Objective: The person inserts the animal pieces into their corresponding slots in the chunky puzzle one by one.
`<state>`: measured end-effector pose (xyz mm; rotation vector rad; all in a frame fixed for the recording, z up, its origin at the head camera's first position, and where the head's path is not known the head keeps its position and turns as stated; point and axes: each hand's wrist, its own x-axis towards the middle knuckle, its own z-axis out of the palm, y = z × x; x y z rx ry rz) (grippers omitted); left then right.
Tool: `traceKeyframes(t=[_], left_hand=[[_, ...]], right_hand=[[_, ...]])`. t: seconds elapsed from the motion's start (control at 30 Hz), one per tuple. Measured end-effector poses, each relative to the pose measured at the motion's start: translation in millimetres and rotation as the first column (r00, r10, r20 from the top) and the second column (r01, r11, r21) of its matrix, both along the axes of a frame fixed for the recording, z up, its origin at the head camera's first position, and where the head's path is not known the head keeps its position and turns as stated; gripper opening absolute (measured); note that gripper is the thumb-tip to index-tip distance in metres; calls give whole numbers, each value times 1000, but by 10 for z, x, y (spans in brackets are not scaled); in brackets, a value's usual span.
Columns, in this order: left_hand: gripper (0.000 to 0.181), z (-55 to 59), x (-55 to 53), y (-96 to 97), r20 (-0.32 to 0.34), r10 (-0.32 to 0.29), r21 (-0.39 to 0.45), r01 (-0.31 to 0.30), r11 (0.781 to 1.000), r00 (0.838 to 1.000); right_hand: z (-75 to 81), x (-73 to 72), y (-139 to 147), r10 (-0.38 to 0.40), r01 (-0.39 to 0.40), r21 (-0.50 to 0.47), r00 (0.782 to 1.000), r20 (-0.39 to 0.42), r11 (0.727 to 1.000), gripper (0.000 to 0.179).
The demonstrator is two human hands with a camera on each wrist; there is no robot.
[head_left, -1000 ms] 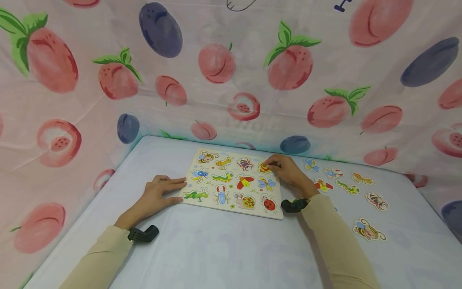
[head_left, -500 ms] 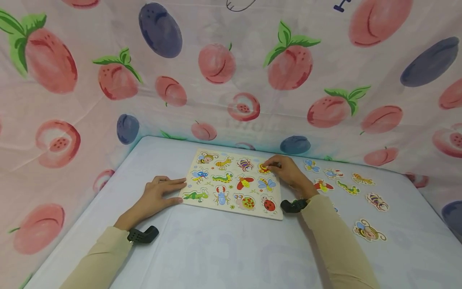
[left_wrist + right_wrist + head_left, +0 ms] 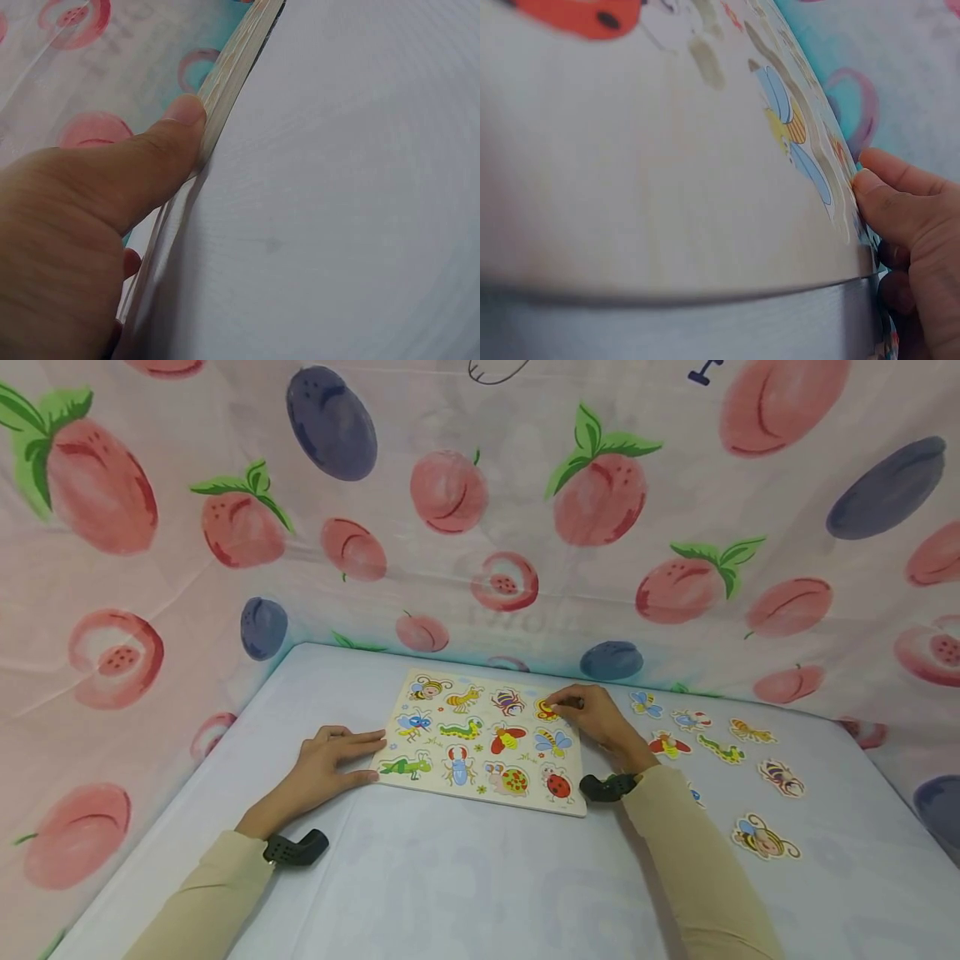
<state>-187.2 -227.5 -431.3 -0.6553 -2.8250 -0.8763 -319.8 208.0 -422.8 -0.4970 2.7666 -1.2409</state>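
Observation:
A light wooden puzzle board (image 3: 431, 750) with colourful insect pictures in rows lies on the white-covered table. My left hand (image 3: 322, 768) touches its left edge with extended fingers, thumb near the front corner. In the left wrist view the thumb (image 3: 176, 127) presses against the board's side (image 3: 229, 90). At the back right corner my right hand (image 3: 600, 718) pinches a small red and yellow puzzle piece (image 3: 546, 711) over the board, and the fingertips cover part of it. From the right wrist, the thumb (image 3: 889, 206) and forefinger are close together at the board's far edge.
Several loose insect pieces lie right of the board, among them a bee (image 3: 765, 839), a spider (image 3: 782, 778), a caterpillar (image 3: 722, 749) and a red-winged insect (image 3: 667, 745). The right sleeve partly hides a blue piece (image 3: 697, 795). A fruit-print cloth (image 3: 510, 635) hangs behind the table.

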Motion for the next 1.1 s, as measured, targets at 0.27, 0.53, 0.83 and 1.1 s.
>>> traceKeyframes(t=[0.27, 0.53, 0.83, 1.1], left_hand=[[55, 7, -14, 29, 8, 1, -6, -1, 1000, 1000], [55, -9, -25, 35, 16, -8, 1, 8, 1000, 1000], [55, -14, -28, 45, 19, -7, 9, 7, 1000, 1000], [55, -11, 5, 10, 3, 5, -9, -5, 1000, 1000]], right_hand=[[16, 55, 1, -22, 22, 1, 1000, -16, 1000, 17], [12, 72, 12, -37, 35, -36, 999, -37, 999, 15], [20, 77, 7, -45, 45, -14, 999, -12, 999, 16], [37, 70, -13, 6, -6, -2, 1000, -28, 1000, 19]])
